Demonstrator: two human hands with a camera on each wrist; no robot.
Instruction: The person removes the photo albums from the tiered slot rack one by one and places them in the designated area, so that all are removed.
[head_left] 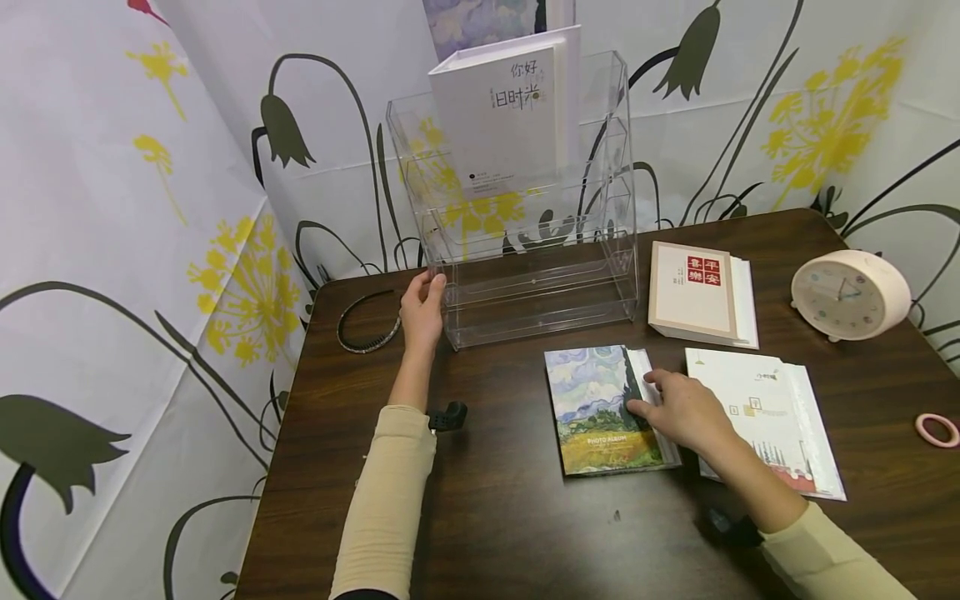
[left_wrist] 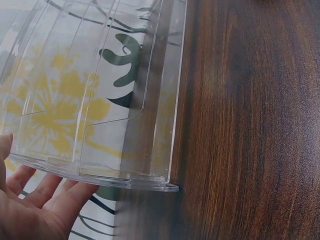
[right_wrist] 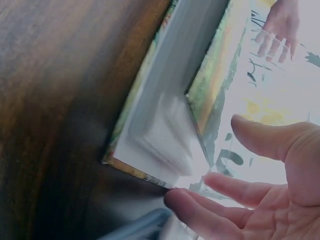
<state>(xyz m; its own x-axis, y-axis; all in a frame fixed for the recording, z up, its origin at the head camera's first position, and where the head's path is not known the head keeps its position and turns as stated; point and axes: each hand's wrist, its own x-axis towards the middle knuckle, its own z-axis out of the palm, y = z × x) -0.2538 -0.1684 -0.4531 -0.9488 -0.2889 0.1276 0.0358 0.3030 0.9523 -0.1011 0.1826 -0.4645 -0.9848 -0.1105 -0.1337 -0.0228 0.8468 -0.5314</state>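
Head view: left hand [head_left: 422, 312] at the lower left side of the clear rack [head_left: 536, 327], thumb toward the front edge, other fingers mostly out of sight behind the side panel. Right hand [head_left: 686, 408] over the right edge of the painted photo album [head_left: 592, 400], thumb and forefinger apart; remaining fingers tucked out of sight. Album lies flat on the bench [head_left: 510, 533], in front of the rack's right half. Right hand and forearm cover part of the white book [head_left: 750, 383] beside it. Cream book [head_left: 690, 287] and alarm clock [head_left: 840, 296] sit further back; black hoop [head_left: 375, 342] left of the rack. White album [head_left: 502, 125] stands in the rack's top tier; another painted cover [head_left: 487, 21] behind it is cut off by the top edge.

Left wrist view: thumb on one side of the rack's clear side panel, other fingers on the other side, so a light grip on it. Thumb cut off at left; rack's upper part out of frame.

Right wrist view: thumb well apart from the other fingers, nothing clamped. Fingertips just beside the album's corner; contact hard to tell. Album pages washed out; blue-grey shape at bottom too blurred to name.
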